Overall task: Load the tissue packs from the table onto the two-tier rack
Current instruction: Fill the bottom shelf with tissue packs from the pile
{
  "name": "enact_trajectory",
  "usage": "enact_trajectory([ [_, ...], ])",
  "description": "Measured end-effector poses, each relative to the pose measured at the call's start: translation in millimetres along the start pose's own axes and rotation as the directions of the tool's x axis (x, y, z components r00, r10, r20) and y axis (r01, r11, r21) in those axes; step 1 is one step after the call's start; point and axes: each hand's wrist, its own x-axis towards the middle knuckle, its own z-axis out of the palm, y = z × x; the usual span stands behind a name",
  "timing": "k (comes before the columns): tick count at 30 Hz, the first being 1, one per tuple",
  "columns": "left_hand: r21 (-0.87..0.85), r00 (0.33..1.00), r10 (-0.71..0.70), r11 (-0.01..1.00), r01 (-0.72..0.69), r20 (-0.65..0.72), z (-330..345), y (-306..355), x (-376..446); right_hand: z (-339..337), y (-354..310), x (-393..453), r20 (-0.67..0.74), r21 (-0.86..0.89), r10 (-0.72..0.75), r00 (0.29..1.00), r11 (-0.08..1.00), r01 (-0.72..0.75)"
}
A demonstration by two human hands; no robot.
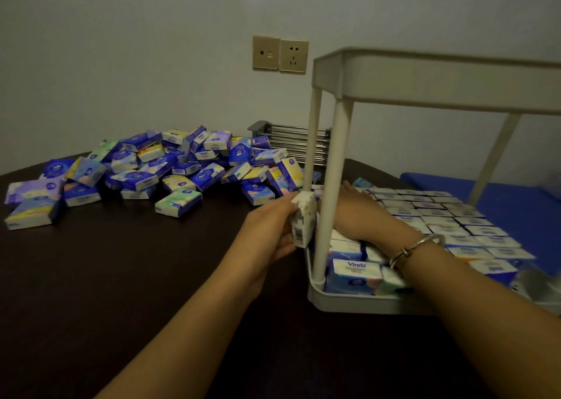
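The left hand point(273, 225) pinched a light, squashy tissue pack point(303, 221) by its flat faces beside the rack point(315, 295), while the right hand point(352, 213) lay spread on the stacked packs point(449, 225)

The room is dim and bluish-grey, with soft, even light and no hard shadows or glare; the dark table point(127, 292) swallows most detail. Wide-angle bending curves the rack point(440, 74) near the right edge (its lower right corner smears into blur), and fine print stays soft.
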Motion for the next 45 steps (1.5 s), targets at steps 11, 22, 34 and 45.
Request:
enact_trajectory([
  [11,-0.172,0.996,-0.001,0.985,0.016,0.085,3.6,0.0,3.9,-14.5,8.8,6.7,0.135,0.075,-0.035,0.99,0.997,0.025],
  [22,0.291,0.986,0.129,0.944,-0.155,0.105,-4.1,-21.2,20.1,-4.2,7.0,-17.6,0.141,0.113,-0.069,0.988,0.992,0.054],
  [34,0.302,0.967,0.229,0.919,-0.254,0.115,-9.9,-14.3,6.6,-37.2,-9.6,-93.8,-0.227,0.174,-0.097,0.969,0.975,0.138],
  [45,0.626,0.926,0.378,0.72,-0.3,0.009,-84.7,-7.4,-37.4,-58.5,-84.6,-173.4,-0.488,-0.145,-0.378,0.787,0.924,0.354],
])
